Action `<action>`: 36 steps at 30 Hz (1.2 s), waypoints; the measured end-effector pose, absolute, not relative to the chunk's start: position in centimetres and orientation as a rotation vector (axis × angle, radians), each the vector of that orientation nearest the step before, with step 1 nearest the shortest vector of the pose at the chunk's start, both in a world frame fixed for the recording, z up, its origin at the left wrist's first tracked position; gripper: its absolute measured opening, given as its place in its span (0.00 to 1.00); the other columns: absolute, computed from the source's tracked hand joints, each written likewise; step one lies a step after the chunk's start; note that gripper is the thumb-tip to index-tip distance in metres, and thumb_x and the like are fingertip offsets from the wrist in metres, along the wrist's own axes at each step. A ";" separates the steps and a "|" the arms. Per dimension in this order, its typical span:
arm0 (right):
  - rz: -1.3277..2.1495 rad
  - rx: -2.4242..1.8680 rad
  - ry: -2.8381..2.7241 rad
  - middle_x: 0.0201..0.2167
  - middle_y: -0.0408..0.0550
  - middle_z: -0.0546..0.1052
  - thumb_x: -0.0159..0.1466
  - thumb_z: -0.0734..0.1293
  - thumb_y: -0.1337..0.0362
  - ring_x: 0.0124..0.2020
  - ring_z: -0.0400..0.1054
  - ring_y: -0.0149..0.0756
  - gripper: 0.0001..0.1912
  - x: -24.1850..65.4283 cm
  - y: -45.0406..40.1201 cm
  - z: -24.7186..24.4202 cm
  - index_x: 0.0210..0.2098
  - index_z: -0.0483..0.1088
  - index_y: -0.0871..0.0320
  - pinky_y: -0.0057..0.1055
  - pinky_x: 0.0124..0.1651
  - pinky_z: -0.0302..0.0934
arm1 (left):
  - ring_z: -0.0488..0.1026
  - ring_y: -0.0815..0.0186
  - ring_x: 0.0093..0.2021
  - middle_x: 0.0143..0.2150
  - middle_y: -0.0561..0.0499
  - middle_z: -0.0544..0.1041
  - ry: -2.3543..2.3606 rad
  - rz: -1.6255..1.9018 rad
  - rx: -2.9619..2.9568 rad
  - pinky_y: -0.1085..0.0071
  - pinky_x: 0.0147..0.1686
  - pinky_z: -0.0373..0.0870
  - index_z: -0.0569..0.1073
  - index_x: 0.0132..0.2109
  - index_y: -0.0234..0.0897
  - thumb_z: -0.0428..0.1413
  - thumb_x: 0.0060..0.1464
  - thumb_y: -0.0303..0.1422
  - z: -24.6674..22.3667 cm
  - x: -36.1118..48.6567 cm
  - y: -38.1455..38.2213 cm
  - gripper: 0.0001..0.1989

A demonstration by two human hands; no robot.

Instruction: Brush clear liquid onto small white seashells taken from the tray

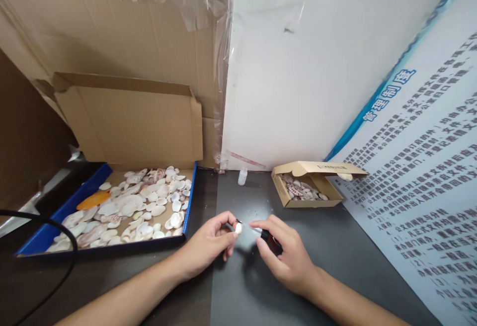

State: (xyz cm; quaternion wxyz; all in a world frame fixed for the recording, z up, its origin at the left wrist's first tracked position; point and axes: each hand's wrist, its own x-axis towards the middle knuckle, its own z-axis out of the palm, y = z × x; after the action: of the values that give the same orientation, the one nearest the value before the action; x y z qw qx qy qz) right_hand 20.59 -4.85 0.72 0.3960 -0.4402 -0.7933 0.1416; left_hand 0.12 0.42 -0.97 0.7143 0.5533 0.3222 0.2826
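Between thumb and fingertips, my left hand (218, 236) pinches a small white shell (239, 228). A small dark piece shows at the shell's upper edge; I cannot make out what it is. My right hand (285, 251) is closed around a small black-handled tool (265, 235) with a thin pale tip. That tip points left at the shell, with a slight gap between them. Fingers hide most of the handle, so the tool's exact kind is unclear. Both hands are just above the dark table mat (238, 286).
At left, a blue-edged cardboard box (189, 202) stands open, full of shells (128, 204). A smaller cardboard box (315, 203) with shells is at back right, its lid half raised. A small bottle (242, 177) stands near the white wall panel (276, 92). A black cable (74, 246) loops at left.
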 end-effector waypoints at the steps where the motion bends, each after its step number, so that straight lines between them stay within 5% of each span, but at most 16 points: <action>1: 0.346 -1.121 -2.006 0.26 0.42 0.67 0.65 0.62 0.69 0.23 0.63 0.32 0.12 20.7 -4.8 0.6 0.47 0.72 0.59 0.28 0.27 0.57 | 0.61 0.72 0.22 0.21 0.60 0.66 0.712 0.633 1.223 0.76 0.24 0.62 0.64 0.38 0.38 0.59 0.53 0.42 -1.0 0.1 0.4 0.15; 36: 0.398 -1.081 -2.037 0.26 0.41 0.66 0.65 0.63 0.69 0.22 0.61 0.31 0.13 21.5 -5.1 0.8 0.49 0.72 0.57 0.27 0.26 0.56 | 0.60 0.72 0.21 0.20 0.60 0.65 0.715 0.619 1.187 0.76 0.23 0.61 0.64 0.37 0.39 0.56 0.55 0.35 -0.6 0.1 0.4 0.08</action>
State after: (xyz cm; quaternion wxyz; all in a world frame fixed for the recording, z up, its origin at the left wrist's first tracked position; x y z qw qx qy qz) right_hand 21.47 -5.11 0.82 0.3903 -0.4252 -0.8015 0.1565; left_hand 0.10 0.43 -0.57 0.7258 0.5381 0.3240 0.2807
